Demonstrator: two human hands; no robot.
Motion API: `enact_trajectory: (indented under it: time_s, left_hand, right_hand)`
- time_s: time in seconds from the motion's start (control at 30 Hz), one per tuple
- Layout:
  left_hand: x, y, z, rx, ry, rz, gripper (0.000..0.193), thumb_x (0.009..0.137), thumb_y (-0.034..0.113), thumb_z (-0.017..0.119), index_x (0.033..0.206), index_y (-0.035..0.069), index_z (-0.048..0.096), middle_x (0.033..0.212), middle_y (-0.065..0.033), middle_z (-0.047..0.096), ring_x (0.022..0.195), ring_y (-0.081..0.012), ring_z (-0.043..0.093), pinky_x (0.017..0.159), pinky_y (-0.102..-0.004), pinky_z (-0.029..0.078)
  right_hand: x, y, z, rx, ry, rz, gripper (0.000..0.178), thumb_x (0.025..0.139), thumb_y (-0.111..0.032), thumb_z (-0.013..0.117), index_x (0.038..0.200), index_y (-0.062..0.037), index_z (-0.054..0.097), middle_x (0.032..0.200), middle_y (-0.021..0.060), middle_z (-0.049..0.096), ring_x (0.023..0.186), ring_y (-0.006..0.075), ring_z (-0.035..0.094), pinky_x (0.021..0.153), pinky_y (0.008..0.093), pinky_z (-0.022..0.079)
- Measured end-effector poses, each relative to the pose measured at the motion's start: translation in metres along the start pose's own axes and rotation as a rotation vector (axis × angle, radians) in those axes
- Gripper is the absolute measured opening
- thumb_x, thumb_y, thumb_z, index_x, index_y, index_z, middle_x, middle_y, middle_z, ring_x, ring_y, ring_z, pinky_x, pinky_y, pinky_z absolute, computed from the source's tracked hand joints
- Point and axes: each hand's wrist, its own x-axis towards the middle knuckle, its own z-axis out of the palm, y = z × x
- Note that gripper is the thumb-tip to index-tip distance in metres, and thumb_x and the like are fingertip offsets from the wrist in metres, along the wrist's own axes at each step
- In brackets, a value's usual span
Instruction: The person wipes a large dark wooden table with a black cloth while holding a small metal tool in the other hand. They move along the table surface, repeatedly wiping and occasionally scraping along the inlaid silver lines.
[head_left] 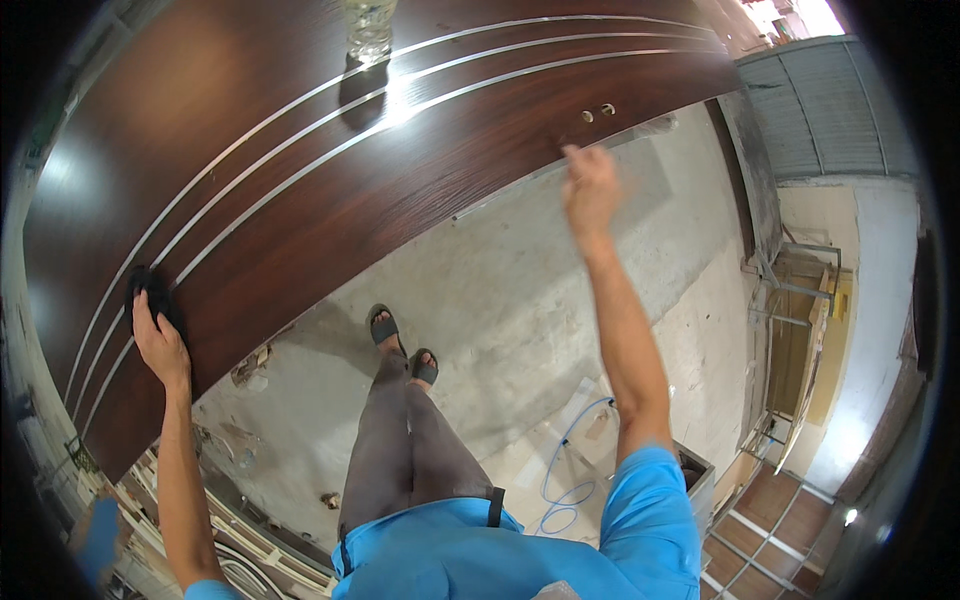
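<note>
A large dark reddish-brown wood-grain panel (420, 165), probably a door, lies in front of me with three curved-looking silver strips (300, 170) along it. At its left end my left hand (160, 340) presses a black cloth (145, 290) down across the strips, fingers bent over it. My right hand (592, 190) is at the panel's near edge, right of the middle, slightly blurred. Its fingers are curled closed; whether anything is in them is hidden. Just beyond it are two round holes (597, 113) in the panel. A clear bottle (370, 30) of pale liquid stands on the far part.
Bare concrete floor (500, 280) lies between the panel and my feet. A thin blue hose (550, 480) coils near my right side, beside an open grey box (700, 480). Metal frames (800, 310) stand at the right; long pale strips (270, 555) lie at the lower left.
</note>
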Motion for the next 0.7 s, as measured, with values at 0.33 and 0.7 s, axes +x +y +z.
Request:
enact_trajectory:
  time_s: [0.33, 0.7]
  left_hand:
    - [0.004, 0.024, -0.008, 0.027, 0.016, -0.048, 0.046, 0.098, 0.007, 0.056, 0.144, 0.002, 0.060, 0.151, -0.0194, 0.059, 0.141, -0.0384, 0.054, 0.119, -0.0456, 0.040]
    - [0.006, 0.036, -0.012, 0.005, 0.032, -0.075, 0.047, 0.098, 0.010, 0.056, 0.144, 0.003, 0.060, 0.151, -0.0175, 0.060, 0.140, -0.0378, 0.054, 0.119, -0.0470, 0.040]
  right_hand:
    - [-0.030, -0.145, -0.025, 0.179, 0.010, 0.070, 0.035, 0.081, 0.004, 0.073, 0.116, -0.0028, 0.074, 0.096, 0.0144, 0.067, 0.088, 0.0344, 0.066, 0.074, 0.0451, 0.056]
    - [-0.086, -0.279, -0.011, 0.514, -0.068, -0.134, 0.035, 0.081, 0.003, 0.071, 0.116, -0.0035, 0.074, 0.095, 0.0134, 0.066, 0.090, 0.0331, 0.066, 0.072, 0.0438, 0.057]
